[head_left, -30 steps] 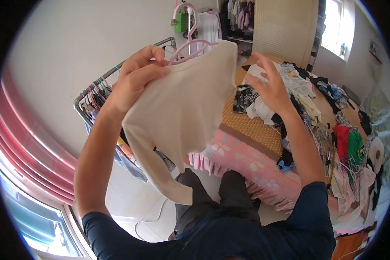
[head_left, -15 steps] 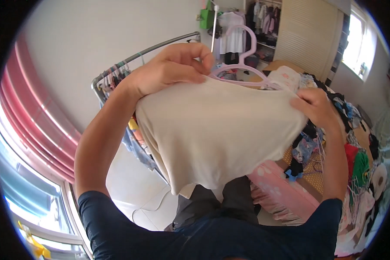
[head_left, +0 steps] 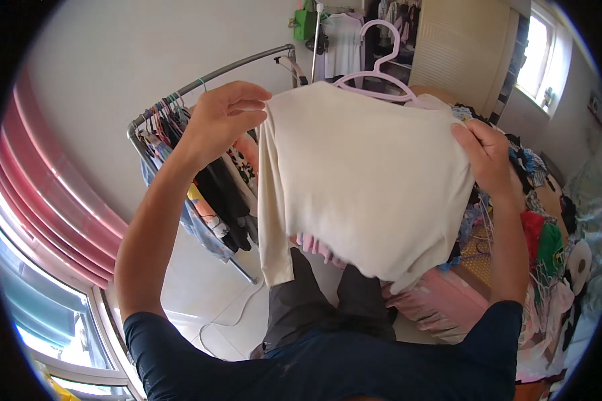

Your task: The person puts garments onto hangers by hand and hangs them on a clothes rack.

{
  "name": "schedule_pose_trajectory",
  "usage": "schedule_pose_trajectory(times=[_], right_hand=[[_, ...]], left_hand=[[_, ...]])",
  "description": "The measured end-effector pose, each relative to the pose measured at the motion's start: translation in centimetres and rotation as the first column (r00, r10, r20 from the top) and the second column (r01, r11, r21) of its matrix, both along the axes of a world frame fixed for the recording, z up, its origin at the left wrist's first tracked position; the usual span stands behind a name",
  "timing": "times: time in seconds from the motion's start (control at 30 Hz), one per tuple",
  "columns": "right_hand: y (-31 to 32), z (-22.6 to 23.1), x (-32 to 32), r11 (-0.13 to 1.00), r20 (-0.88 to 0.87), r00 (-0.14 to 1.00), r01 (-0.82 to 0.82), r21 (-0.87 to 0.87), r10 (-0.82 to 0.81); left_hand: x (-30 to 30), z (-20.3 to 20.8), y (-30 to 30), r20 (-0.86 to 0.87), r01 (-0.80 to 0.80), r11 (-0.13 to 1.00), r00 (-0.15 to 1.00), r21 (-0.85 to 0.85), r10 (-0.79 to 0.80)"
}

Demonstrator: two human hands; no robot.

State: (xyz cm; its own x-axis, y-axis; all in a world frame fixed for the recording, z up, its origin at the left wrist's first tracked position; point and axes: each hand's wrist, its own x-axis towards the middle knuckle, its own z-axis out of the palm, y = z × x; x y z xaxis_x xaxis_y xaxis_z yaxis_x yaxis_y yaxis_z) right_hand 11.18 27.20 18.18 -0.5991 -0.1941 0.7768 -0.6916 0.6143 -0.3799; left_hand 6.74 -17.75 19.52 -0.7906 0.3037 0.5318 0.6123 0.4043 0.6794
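head view: cream shirt spans crosswise, right hand pinching one end, left hand at the other, grip unclear; pink hanger rises nearer the right.

No txt, labels, brands, nos. or signs are being made out anywhere in view. A small dark-edged wall item, far R, is being shown too small & blurred for any lettering to be read.
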Motion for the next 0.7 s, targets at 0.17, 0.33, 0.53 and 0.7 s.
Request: schedule_pose_trajectory(times=[0.17,0.33,0.53,0.7], right_hand=[[-0.8,0.0,-0.6,0.998,-0.017,0.999,0.051,-0.027,-0.052],[-1.6,-0.2,-1.6,0.99,-0.087,0.986,0.141,-0.01,-0.141],[-2.7,-0.8,-3.2,0.98,-0.172,0.966,0.2,0.013,-0.195],[-4.5,-1.1,-4.2,0.981,-0.191,0.963,0.195,-0.001,-0.192]], left_hand=[[0.4,-1.9,-1.3,0.101,-0.08,0.993,0.992,0.085,0.071],[1.1,-4.3,-2.5,0.091,-0.066,0.991,0.994,0.118,0.055],[2.6,-10.0,-4.9,0.255,-0.137,0.977,0.963,0.165,0.092],[5.1,-15.9,-6.1,0.447,-0.2,0.942,0.892,0.271,0.06]])
